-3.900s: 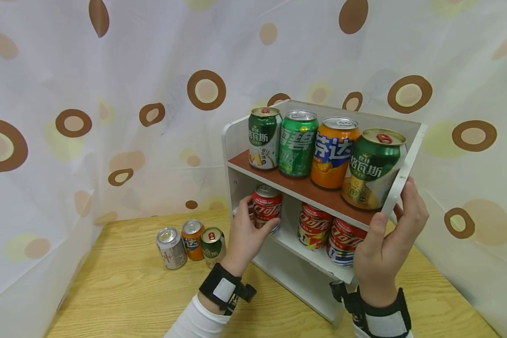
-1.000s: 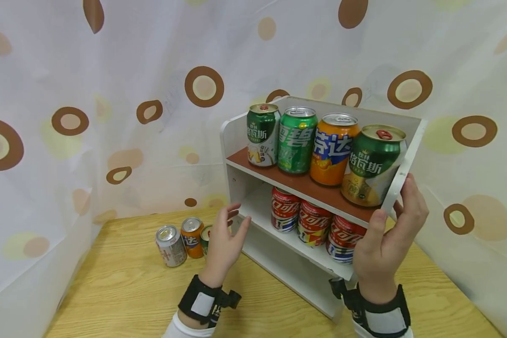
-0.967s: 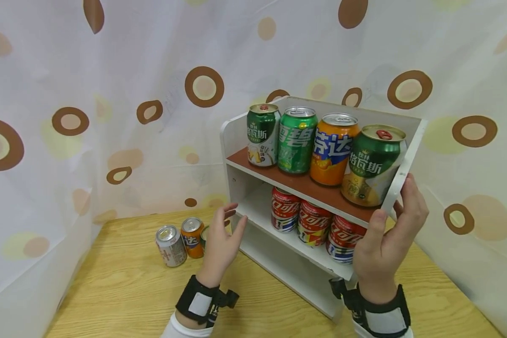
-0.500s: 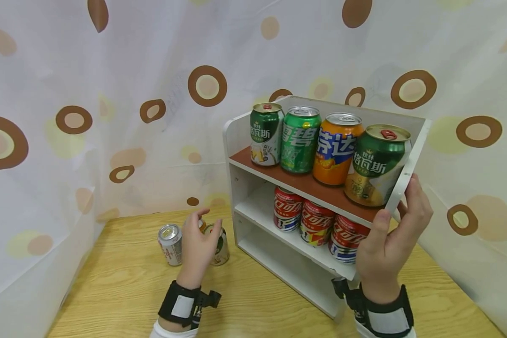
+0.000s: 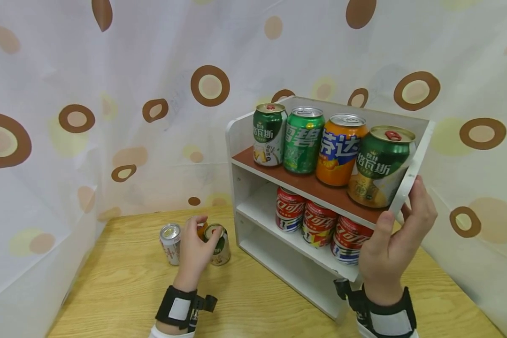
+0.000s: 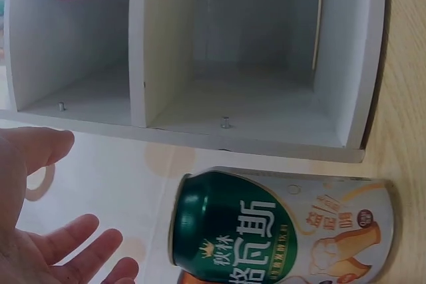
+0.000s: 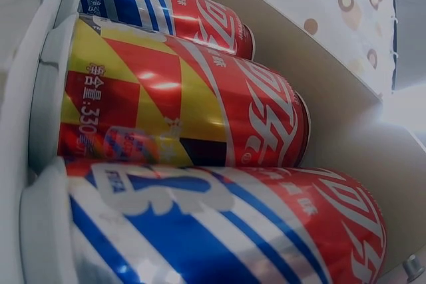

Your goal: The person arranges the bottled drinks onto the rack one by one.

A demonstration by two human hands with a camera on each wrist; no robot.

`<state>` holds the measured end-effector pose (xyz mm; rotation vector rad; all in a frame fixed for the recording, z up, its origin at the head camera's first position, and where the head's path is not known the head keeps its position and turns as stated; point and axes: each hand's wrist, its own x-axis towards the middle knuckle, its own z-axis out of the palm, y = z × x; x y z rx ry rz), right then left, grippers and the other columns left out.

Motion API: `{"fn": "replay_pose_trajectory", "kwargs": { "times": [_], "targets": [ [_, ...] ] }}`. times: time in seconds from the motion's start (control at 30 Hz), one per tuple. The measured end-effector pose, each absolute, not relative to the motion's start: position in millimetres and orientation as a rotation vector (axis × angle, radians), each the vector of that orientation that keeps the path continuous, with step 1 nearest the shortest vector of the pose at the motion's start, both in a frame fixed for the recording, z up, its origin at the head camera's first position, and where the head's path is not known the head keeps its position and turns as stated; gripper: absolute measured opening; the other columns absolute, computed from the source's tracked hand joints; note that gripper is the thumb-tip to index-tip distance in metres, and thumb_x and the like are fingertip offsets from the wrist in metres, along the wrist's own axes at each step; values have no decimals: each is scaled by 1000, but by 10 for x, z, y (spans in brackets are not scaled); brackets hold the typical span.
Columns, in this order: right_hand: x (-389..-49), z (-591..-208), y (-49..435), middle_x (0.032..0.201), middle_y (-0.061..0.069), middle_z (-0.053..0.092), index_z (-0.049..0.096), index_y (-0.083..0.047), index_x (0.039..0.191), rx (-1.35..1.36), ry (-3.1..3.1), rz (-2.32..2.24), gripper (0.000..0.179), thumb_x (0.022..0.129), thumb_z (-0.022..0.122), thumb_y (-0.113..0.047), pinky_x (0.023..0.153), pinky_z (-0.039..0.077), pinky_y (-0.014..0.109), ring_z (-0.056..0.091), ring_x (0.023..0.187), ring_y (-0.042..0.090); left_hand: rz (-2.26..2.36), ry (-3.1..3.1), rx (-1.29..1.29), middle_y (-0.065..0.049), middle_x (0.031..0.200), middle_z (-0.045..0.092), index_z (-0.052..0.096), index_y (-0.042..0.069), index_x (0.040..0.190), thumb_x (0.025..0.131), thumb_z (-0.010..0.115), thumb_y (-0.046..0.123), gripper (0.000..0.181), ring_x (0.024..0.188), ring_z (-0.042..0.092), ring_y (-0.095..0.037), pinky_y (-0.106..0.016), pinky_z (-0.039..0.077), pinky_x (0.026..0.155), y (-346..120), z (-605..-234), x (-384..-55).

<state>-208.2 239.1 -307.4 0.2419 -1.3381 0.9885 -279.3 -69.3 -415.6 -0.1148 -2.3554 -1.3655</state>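
Note:
My left hand (image 5: pixel 195 251) is over the group of cans on the table, thumb and fingers spread with a gap between them. Nearest it stands a green-and-gold drink can (image 5: pixel 221 252); in the left wrist view this can (image 6: pixel 266 231) is upright just beyond the fingers. An orange can (image 5: pixel 201 230) is mostly hidden behind the hand, and a silver can (image 5: pixel 170 245) stands to its left. My right hand (image 5: pixel 395 244) holds the right side panel of the white shelf unit (image 5: pixel 287 267), thumb at the front edge, fingers on the outer side.
On the top shelf stand several cans: two green-labelled ones, a green Sprite can (image 5: pixel 303 141) and an orange Fanta can (image 5: pixel 340 150). Three red cola cans (image 5: pixel 318 224) line the middle shelf toward its right. A patterned curtain (image 5: pixel 152 56) hangs behind the wooden table (image 5: pixel 122 281).
A red can that my left hand held on the middle shelf now stands beside two others. The left hand let go and moved left to the table cans. My right hand stays on the panel.

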Motion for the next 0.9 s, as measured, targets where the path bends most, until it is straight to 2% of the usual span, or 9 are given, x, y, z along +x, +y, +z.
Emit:
{"fn": "replay_pose_trajectory", "kwargs": {
  "times": [0.3,0.5,0.9],
  "targets": [
    [-2084,-3079,2392,143,17,49,45,14,137,242,-1338,987,62,105,51,-39,108,40,30,42,130,30,-1321,-2424,-93,-24,131,59,55,-4,135,92,78,23,55,125,51,-44,-59,46,99,-660,-4305,-2812],
    [-2063,-3055,2368,142,17,49,45,15,136,236,-1340,982,63,105,51,-40,108,40,30,42,130,29,-1298,-2444,-69,-25,130,57,52,-5,136,90,80,25,61,130,43,-44,-60,41,104,-619,-4425,-2832],
    [-2046,-3035,2355,143,17,49,44,16,137,231,-1347,981,62,106,50,-38,109,40,30,42,130,28,-1190,-2448,-108,-27,139,47,48,-7,135,85,84,17,66,124,37,-44,-57,40,97,-548,-4575,-2868]
  ]
}}
